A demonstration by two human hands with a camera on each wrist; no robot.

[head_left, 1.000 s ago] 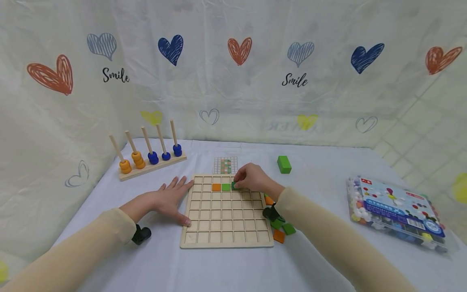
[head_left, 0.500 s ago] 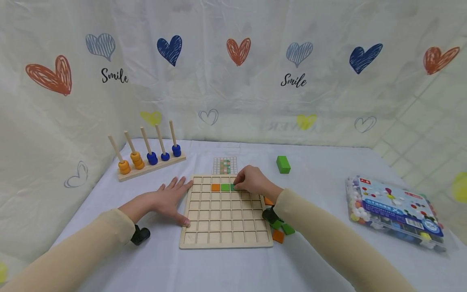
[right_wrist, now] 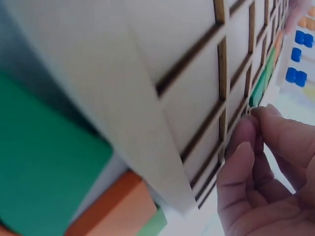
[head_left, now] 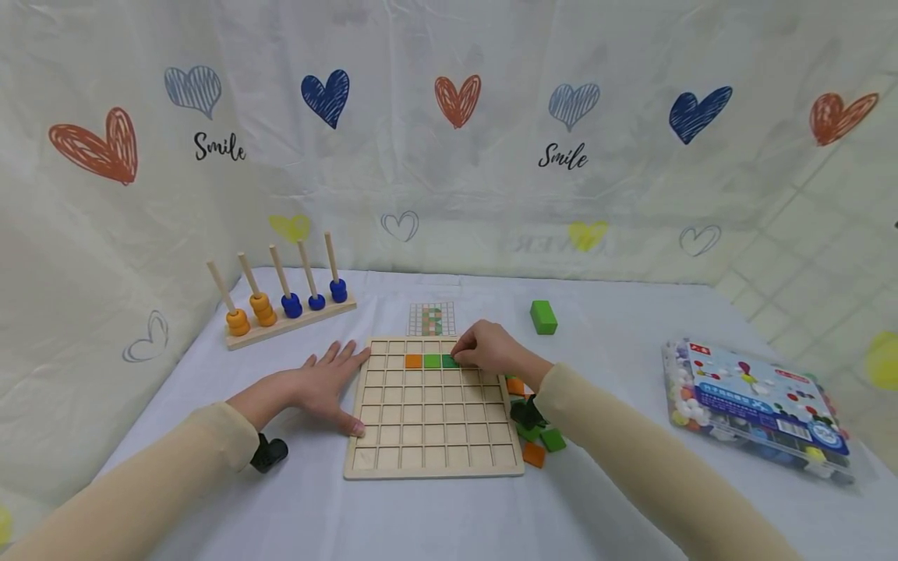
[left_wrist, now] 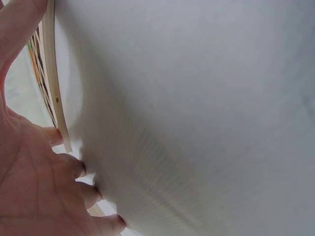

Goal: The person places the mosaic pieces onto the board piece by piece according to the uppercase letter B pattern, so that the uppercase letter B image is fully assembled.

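A wooden grid board [head_left: 424, 432] lies on the white cloth. In its second row from the back sit an orange tile [head_left: 414, 361], a light green tile [head_left: 432, 361] and a dark green tile [head_left: 450, 361], side by side. My right hand [head_left: 487, 348] has its thumb and index finger pinched at the right edge of the dark green tile, which lies flat in its cell in the right wrist view. Spread along the board's left edge, my left hand [head_left: 326, 387] keeps its thumb on the front left part and its fingertips at the back left corner.
Loose orange and green tiles [head_left: 553, 440] lie right of the board, partly under the right forearm. Behind it are a printed grid card [head_left: 431, 319] and a green block [head_left: 543, 317]. A peg stand [head_left: 302, 316] with beads is back left; a plastic case [head_left: 765, 409] is at right.
My right fingertips have shifted slightly right, so more of the dark green tile shows. The left hand stays in place on the board's edge.
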